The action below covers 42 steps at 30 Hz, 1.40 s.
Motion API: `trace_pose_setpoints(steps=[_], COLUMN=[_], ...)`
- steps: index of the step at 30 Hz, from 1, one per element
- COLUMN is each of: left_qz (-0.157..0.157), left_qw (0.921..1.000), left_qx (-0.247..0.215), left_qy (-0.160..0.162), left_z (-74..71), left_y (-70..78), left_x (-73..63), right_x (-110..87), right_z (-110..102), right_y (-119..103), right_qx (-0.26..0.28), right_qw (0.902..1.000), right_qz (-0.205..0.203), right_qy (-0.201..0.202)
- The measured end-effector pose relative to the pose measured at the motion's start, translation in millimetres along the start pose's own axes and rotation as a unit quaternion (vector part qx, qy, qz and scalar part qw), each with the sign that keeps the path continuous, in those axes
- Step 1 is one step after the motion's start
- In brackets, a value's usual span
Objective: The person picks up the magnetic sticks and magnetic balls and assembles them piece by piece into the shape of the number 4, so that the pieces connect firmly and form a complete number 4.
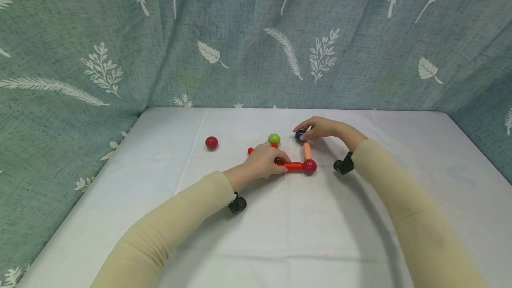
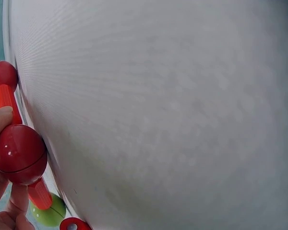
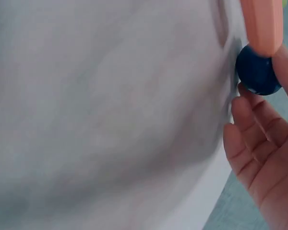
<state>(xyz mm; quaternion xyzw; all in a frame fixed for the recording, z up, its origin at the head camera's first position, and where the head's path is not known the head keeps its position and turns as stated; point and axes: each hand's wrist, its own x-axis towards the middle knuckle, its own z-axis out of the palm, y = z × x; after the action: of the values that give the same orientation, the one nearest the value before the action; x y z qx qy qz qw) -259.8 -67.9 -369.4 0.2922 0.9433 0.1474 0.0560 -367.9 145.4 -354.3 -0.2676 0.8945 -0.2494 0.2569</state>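
Observation:
My left hand (image 1: 264, 161) grips a dark red ball (image 2: 20, 154), its thumb lying at the near end of a red rod (image 1: 294, 166). That rod runs right to another dark red ball (image 1: 310, 166), from which a peach rod (image 1: 307, 150) points away toward the back. Just past the peach rod's far end, my right hand (image 1: 320, 128) pinches a dark blue ball (image 3: 258, 72) between thumb and fingers. A second red rod (image 2: 40, 194) leads from the gripped ball toward a green ball (image 1: 274, 139), partly hidden behind the left hand.
A loose dark red ball (image 1: 211, 143) lies to the left on the white-covered table (image 1: 248, 243). Beside the left hand shows the end of another red piece (image 1: 250, 150). A patterned curtain (image 1: 240, 34) hangs behind the table's back edge. Each wrist carries a black camera.

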Motion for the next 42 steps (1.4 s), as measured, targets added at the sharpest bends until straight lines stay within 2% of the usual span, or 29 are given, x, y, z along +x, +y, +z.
trace_pose_setpoints(steps=[7,12,25,39,42], left_qz=[-0.013,-0.018,-0.01,-0.019,-0.02], left_qw=[0.9998,0.9997,0.9999,0.9997,0.9997], left_qx=[-0.01,-0.014,-0.01,-0.004,-0.012], left_qy=[-0.007,-0.009,-0.003,-0.012,-0.012], left_z=[-0.1,1.2,1.0,0.1,0.0], left_y=[0.8,0.2,-0.3,1.1,0.9], left_x=[0.3,1.3,0.6,0.8,0.1], right_x=[-12.3,-16.4,-22.5,-33.2,-38.7], right_z=[1,2,7,13,17], right_y=[17,22,22,17,14], right_qx=[0.062,0.081,0.082,0.078,0.082], right_qw=[0.9979,0.9963,0.9965,0.9964,0.9953], right_qz=[0.018,0.022,-0.001,0.006,0.022], right_qy=[0.008,0.018,0.015,0.033,0.047])
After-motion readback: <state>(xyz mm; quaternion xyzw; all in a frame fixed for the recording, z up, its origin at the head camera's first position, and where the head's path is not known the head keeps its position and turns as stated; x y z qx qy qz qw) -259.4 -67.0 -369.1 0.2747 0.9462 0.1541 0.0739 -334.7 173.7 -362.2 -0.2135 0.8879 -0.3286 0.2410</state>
